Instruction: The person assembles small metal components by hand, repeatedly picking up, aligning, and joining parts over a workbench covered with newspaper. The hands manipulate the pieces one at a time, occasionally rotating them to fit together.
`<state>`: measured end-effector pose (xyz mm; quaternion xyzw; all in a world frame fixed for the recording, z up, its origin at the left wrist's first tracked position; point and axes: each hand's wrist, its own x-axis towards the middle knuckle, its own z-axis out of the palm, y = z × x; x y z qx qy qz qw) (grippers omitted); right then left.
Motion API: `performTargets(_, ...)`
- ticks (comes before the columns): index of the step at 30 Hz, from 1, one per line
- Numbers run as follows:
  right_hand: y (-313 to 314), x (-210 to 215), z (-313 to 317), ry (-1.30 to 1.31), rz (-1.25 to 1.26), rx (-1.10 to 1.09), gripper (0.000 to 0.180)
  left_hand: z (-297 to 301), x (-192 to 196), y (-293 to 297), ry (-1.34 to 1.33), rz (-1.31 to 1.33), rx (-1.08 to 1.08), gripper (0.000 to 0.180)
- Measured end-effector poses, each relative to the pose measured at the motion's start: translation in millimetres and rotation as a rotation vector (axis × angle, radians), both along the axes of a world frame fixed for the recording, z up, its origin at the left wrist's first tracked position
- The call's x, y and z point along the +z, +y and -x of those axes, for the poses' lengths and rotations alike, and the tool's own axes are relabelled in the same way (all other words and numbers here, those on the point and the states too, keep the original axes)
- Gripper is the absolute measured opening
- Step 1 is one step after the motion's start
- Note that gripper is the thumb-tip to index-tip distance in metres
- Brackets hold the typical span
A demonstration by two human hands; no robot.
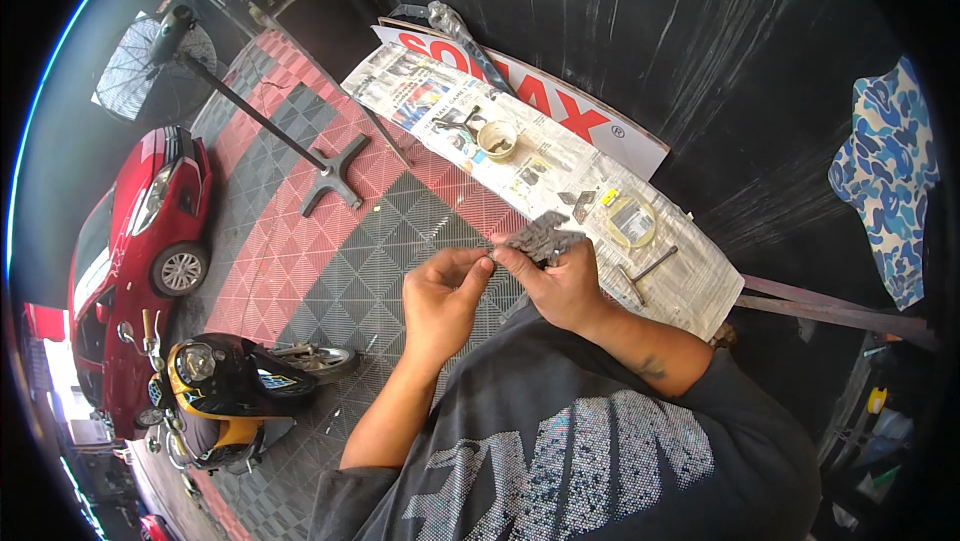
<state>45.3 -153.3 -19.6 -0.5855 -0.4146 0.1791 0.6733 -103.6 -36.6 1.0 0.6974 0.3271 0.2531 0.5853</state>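
My right hand is closed around a dark grey, jagged-edged piece whose kind I cannot make out. My left hand pinches with thumb and forefinger close to the piece's left end; what lies between those fingertips is too small to name. Both hands are in front of my chest, at the near edge of a newspaper-covered bench. Just beyond the right hand on the paper lie dark diamond-shaped pieces, a round yellowish-rimmed container and a thin T-shaped tool.
Farther along the bench stand a pale bowl and a small black tool. A sign board leans behind. Left are a standing fan, a red car and a scooter. Patterned cloth hangs at right.
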Motion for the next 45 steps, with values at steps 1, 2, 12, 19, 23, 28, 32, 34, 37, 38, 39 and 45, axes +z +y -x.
performTargets(1, 0.3, -1.2, 1.0, -0.021, -0.034, -0.007, 0.026, -1.0, 2.0, 0.4, -0.003, 0.023, 0.006, 0.019)
performTargets(2, 1.3, -3.7, 2.4, -0.042, -0.068, -0.014, 0.026, -1.3, 3.6, 0.6, -0.006, 0.046, 0.012, 0.018)
performTargets(12, 1.1, -9.4, 4.6, -0.163, -0.285, -0.129, 0.019, -11.7, 13.3, -5.7, 0.074, -0.548, 0.108, 0.013)
performTargets(19, -6.0, 28.0, -15.7, 0.672, -0.176, 0.002, 0.016, 1.9, 16.9, 26.0, -0.041, -0.044, 0.042, 0.018)
performTargets(23, -8.8, 25.9, -16.2, 0.673, -0.137, 0.002, 0.018, 7.1, 27.1, 30.0, -0.071, 0.013, -0.074, 0.016)
performTargets(28, -9.1, 33.1, -16.5, 0.566, -0.134, -0.047, 0.018, 2.7, 54.5, 14.3, 0.047, -0.288, -0.321, 0.025)
performTargets(32, -12.2, 22.5, -16.1, 0.363, -0.160, -0.069, 0.017, -14.1, 64.7, 3.4, 0.095, -0.222, -0.248, 0.021)
performTargets(34, -10.6, 21.8, -15.4, 0.165, -0.207, -0.098, 0.018, -19.1, 70.3, 1.9, 0.123, -0.276, -0.239, 0.021)
performTargets(37, -10.2, 13.7, -15.3, -0.036, -0.231, -0.100, 0.019, -21.0, 59.9, 3.8, 0.085, -0.303, -0.258, 0.018)
performTargets(38, -11.0, 10.7, -15.6, -0.078, -0.228, -0.094, 0.020, -20.9, 59.0, 3.7, 0.091, -0.319, -0.253, 0.018)
performTargets(39, -13.6, 10.4, -16.1, -0.101, -0.195, -0.073, 0.020, -20.9, 58.4, 3.6, 0.097, -0.336, -0.249, 0.017)
performTargets(45, -14.9, 27.9, -16.4, -0.421, -0.196, -0.105, 0.023, -20.5, 49.5, -2.9, 0.105, -0.561, -0.139, 0.018)
